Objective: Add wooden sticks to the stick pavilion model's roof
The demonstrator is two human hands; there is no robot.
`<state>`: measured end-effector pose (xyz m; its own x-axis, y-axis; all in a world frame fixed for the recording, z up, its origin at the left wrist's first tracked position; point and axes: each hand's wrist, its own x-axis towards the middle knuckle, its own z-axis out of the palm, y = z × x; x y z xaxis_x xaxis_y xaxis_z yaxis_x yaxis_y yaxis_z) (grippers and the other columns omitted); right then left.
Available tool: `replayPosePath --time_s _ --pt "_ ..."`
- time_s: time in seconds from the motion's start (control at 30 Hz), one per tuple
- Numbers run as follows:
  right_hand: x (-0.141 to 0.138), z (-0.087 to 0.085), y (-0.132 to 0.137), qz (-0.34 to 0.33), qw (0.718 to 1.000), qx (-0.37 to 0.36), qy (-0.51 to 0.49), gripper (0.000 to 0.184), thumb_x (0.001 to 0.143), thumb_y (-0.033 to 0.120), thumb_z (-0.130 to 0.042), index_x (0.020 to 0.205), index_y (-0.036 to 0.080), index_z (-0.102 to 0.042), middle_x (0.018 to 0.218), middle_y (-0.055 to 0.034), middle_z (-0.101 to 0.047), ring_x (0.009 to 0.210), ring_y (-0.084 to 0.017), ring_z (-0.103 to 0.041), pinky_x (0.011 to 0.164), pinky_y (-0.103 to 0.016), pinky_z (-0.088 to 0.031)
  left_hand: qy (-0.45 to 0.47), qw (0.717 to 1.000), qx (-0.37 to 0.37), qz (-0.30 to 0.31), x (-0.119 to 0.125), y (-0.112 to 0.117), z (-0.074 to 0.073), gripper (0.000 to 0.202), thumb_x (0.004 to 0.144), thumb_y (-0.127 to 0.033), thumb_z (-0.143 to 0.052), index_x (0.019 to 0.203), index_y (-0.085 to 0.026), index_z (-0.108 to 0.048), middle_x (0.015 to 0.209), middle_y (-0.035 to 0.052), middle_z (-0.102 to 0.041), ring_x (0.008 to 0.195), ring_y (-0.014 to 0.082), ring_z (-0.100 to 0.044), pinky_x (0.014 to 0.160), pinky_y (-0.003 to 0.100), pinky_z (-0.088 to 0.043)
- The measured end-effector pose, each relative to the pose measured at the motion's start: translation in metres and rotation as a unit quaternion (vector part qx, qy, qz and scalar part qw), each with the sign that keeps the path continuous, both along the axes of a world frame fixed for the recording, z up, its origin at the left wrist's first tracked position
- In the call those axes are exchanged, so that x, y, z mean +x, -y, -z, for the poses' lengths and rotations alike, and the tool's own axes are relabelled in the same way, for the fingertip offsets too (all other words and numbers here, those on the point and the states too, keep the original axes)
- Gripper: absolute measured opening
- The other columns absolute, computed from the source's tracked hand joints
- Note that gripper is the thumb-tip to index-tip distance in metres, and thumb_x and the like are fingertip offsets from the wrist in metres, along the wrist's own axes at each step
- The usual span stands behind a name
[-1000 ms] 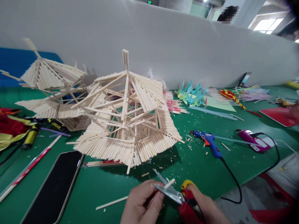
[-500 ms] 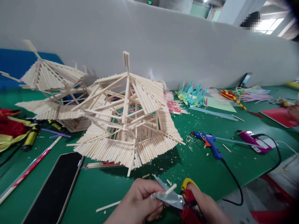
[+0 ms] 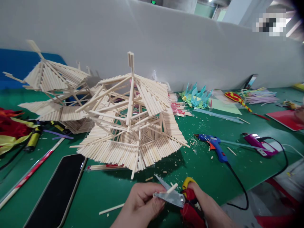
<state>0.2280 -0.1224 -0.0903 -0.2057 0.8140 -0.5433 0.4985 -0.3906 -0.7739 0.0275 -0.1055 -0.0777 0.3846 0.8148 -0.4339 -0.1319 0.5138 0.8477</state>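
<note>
We are pinching a short stick (image 3: 173, 188) between the thumb and fingers of our left hand (image 3: 140, 204), near the table's front edge; its lower end is hiding behind a blade and our fingertips. Our right hand (image 3: 204, 199) is clasping the red-and-yellow handles of the scissors (image 3: 171, 199), whose parted blades are lying on either side of that stick. Beside our left hand a loose stick (image 3: 110, 209) is resting on the green table (image 3: 90, 193), its right end disappearing behind the hand. Farther left, a dark-screened phone (image 3: 57, 190) is running out of view at the bottom.

Beyond it, a long clear sleeve (image 3: 33, 171) with red printing is enclosing pale wood, and the left edge is cutting it off. Another packet (image 3: 106, 167) is holding pale sticks, partly covered by the overhanging eave of the stick model (image 3: 114, 155). To the right, a blue glue gun (image 3: 215, 144) is carrying a translucent glue stick (image 3: 239, 144) in its rear.

Farther back, the model is partly hiding a heap of red-marked stick packs (image 3: 180, 107), so we are not making out their count. At the right edge, another person's hand (image 3: 300, 113) is showing only in part, beside a red sheet (image 3: 285, 119); we cannot tell its grip. A second stick model (image 3: 54, 77) is standing far left, before a blue shape (image 3: 11, 63) we are failing to identify.
</note>
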Motion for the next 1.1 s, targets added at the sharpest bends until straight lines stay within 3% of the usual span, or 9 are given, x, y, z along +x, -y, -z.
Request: replayPosePath --time_s 0.1,0.3,0.47,0.57,0.63,0.8,0.9,1.0,1.1 --pt "0.002 -0.002 -0.002 -0.014 1.000 0.014 0.025 0.031 0.064 0.033 -0.064 0.090 0.022 -0.053 0.081 -0.0016 -0.065 0.076 -0.020 -0.061 0.064 -0.024 -0.044 0.056 0.997 -0.048 -0.021 0.000 0.001 -0.001 0.024 0.061 -0.042 -0.072 0.068 -0.020 -0.070 0.054 -0.0031 -0.049 0.051 0.0076 -0.032 0.050 0.021 -0.021" --pt "-0.002 -0.020 -0.009 -0.068 0.997 0.039 -0.007 0.032 0.064 0.026 -0.062 0.094 0.020 -0.052 0.081 -0.0022 -0.065 0.072 -0.018 -0.061 0.061 -0.024 -0.045 0.118 0.991 -0.051 -0.036 0.004 -0.009 -0.010 0.027 0.058 -0.041 -0.075 0.064 -0.016 -0.069 0.045 -0.0052 -0.043 0.044 0.0053 -0.029 0.045 0.021 -0.016" --pt "-0.004 -0.031 -0.011 -0.109 0.989 0.088 -0.054 0.057 0.059 0.017 -0.062 0.114 0.019 -0.045 0.099 -0.0052 -0.062 0.088 -0.020 -0.058 0.075 -0.029 -0.045 0.107 0.992 -0.029 -0.066 -0.001 -0.016 -0.015 0.024 0.061 -0.040 -0.073 0.066 -0.017 -0.069 0.044 -0.0062 -0.041 0.044 0.0048 -0.027 0.043 0.020 -0.017" --pt "0.002 -0.026 -0.007 -0.141 0.984 0.052 -0.097 0.076 0.058 0.016 -0.063 0.128 0.020 -0.033 0.112 -0.0084 -0.055 0.096 -0.022 -0.054 0.079 -0.031 -0.044 0.101 0.993 -0.012 -0.057 -0.006 -0.014 -0.017 0.021 0.067 -0.038 -0.069 0.070 -0.018 -0.070 0.047 -0.0060 -0.041 0.046 0.0054 -0.026 0.044 0.020 -0.017" --pt "0.005 -0.020 -0.004 -0.151 0.978 0.007 -0.147 0.071 0.063 0.022 -0.063 0.128 0.021 -0.034 0.108 -0.0071 -0.056 0.095 -0.021 -0.054 0.076 -0.030 -0.045 0.089 0.995 -0.003 -0.045 -0.008 -0.013 -0.017 0.019 0.070 -0.037 -0.067 0.073 -0.018 -0.069 0.049 -0.0061 -0.040 0.047 0.0057 -0.024 0.044 0.020 -0.015" --pt "-0.001 -0.008 0.004 -0.086 0.974 -0.026 -0.206 0.054 0.071 0.038 -0.062 0.119 0.021 -0.043 0.096 -0.0049 -0.059 0.091 -0.020 -0.054 0.077 -0.032 -0.044 0.031 0.999 0.015 -0.030 -0.010 -0.009 -0.014 0.023 0.070 -0.039 -0.065 0.072 -0.017 -0.068 0.050 -0.0060 -0.038 0.048 0.0063 -0.025 0.044 0.020 -0.017" --pt "-0.010 0.001 0.013 -0.041 0.968 -0.023 -0.247 0.056 0.067 0.039 -0.067 0.117 0.022 -0.045 0.103 -0.0048 -0.056 0.092 -0.019 -0.053 0.079 -0.031 -0.043 0.006 0.999 0.026 -0.030 -0.014 -0.010 -0.012 0.020 0.070 -0.038 -0.066 0.074 -0.019 -0.069 0.058 -0.0033 -0.050 0.054 0.0078 -0.038 0.050 0.019 -0.029" --pt "-0.019 0.011 0.025 0.001 0.952 -0.050 -0.301 0.066 0.065 0.035 -0.071 0.122 0.025 -0.039 0.094 -0.0016 -0.058 0.085 -0.016 -0.056 0.075 -0.028 -0.045 -0.019 0.998 0.053 -0.031 -0.016 -0.013 -0.013 0.013 0.073 -0.033 -0.065 0.075 -0.020 -0.069 0.081 0.0010 -0.062 0.078 0.0144 -0.052 0.070 0.023 -0.040" --pt "-0.027 0.022 0.033 0.022 0.952 -0.066 -0.298 0.075 0.057 0.029 -0.076 0.122 0.026 -0.038 0.091 -0.0004 -0.059 0.086 -0.017 -0.057 0.076 -0.028 -0.045 -0.019 0.998 0.063 -0.010 -0.015 -0.014 -0.015 0.014 0.075 -0.030 -0.063 0.084 -0.022 -0.070 0.096 0.0024 -0.065 0.097 0.0183 -0.052 0.084 0.026 -0.039"
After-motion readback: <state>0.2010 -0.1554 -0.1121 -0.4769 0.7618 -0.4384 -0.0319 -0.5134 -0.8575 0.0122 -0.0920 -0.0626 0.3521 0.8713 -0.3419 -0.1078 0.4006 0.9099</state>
